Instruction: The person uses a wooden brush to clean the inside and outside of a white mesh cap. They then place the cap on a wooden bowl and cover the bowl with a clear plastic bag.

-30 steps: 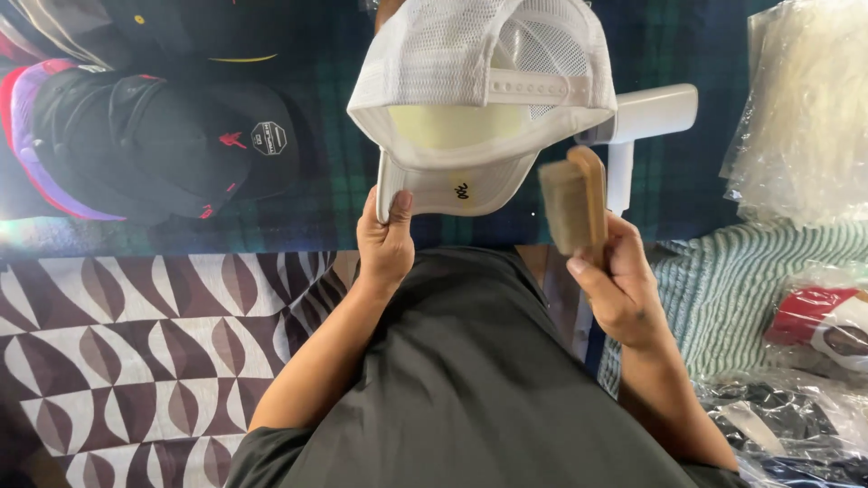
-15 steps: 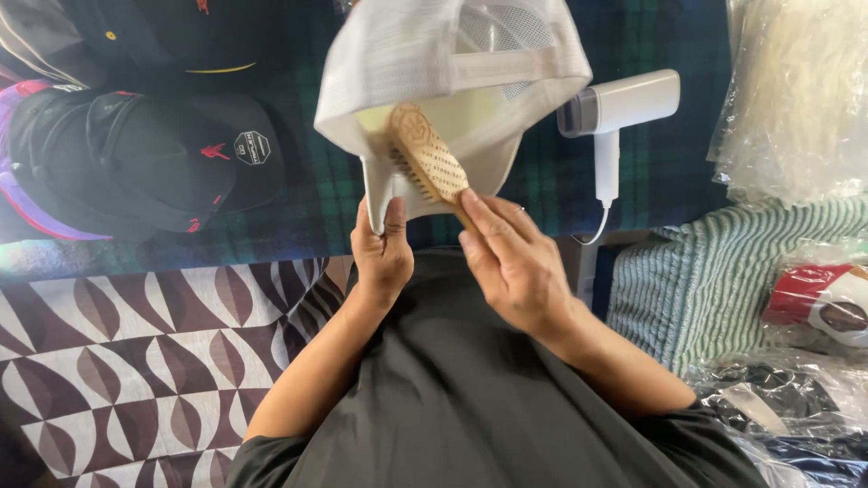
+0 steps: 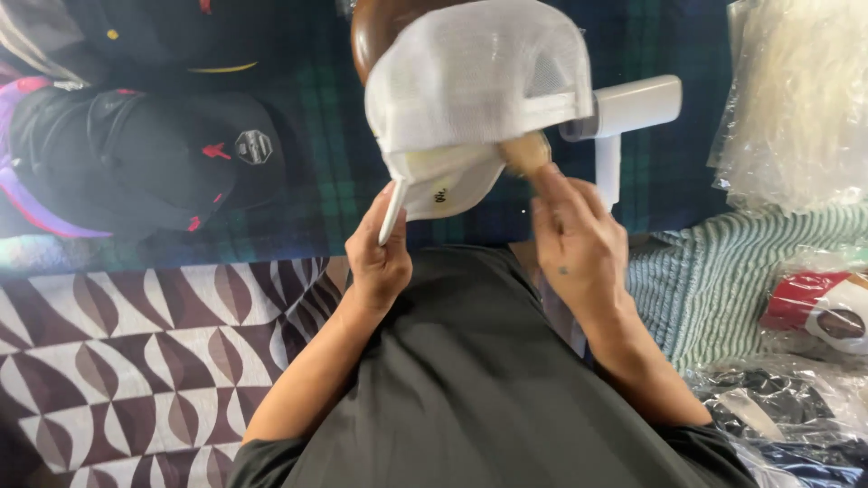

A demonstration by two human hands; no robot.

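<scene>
A white mesh-backed cap point(image 3: 470, 99) with a cream underside is held up in front of me. My left hand point(image 3: 378, 253) pinches its brim from below. My right hand point(image 3: 577, 237) grips a wooden brush point(image 3: 526, 152), whose head is tucked against the cap's inner rim on the right side. Most of the brush is hidden behind the cap and my fingers.
A white hairdryer point(image 3: 624, 117) lies on the dark plaid cloth point(image 3: 316, 163) behind the cap. Black caps point(image 3: 154, 163) sit at the upper left. Clear plastic bags point(image 3: 796, 99) and a striped green cloth point(image 3: 723, 280) are on the right, a patterned rug point(image 3: 136, 352) at the lower left.
The cap has swung to the right and turned. My right hand moved the brush from the cap's cream underside to its right inner rim.
</scene>
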